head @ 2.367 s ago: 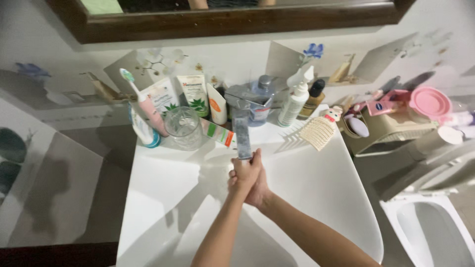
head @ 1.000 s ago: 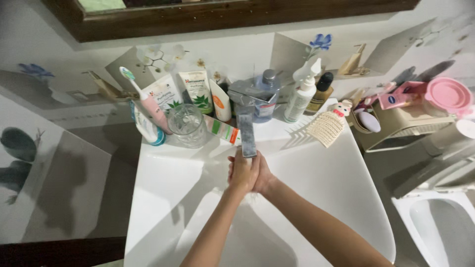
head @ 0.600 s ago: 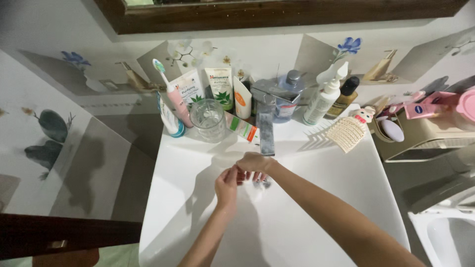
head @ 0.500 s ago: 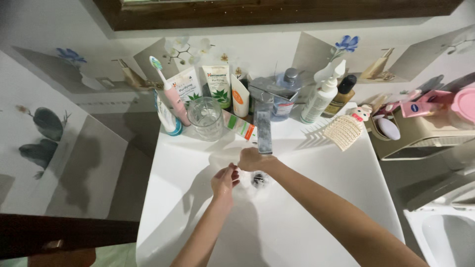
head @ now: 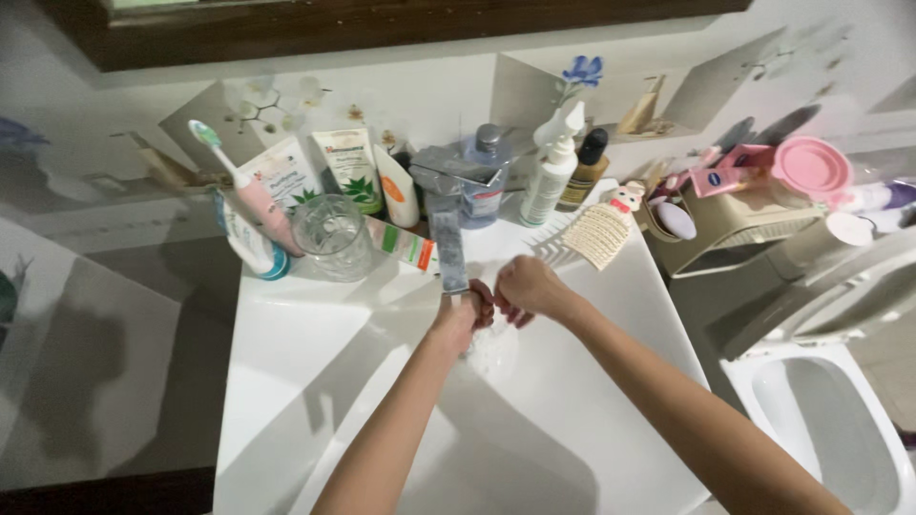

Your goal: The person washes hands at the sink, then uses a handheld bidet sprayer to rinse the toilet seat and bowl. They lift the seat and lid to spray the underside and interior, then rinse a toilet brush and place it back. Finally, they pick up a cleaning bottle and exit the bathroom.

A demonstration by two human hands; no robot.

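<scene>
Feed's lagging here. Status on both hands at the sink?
Left hand under faucet spout, empty. Right hand beside it, empty, fingers curled. Water splashing in white basin. Nothing in the way.

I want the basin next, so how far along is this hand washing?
Underway, not finished. Both hands are in the white ceramic basin: the left hand sits right under the flat steel tap spout, the right hand beside it, fingertips meeting. Water splashes below them. No foam is visible, so likely rinsing. Left, probably: shutting off and drying; no towel shows.
</scene>
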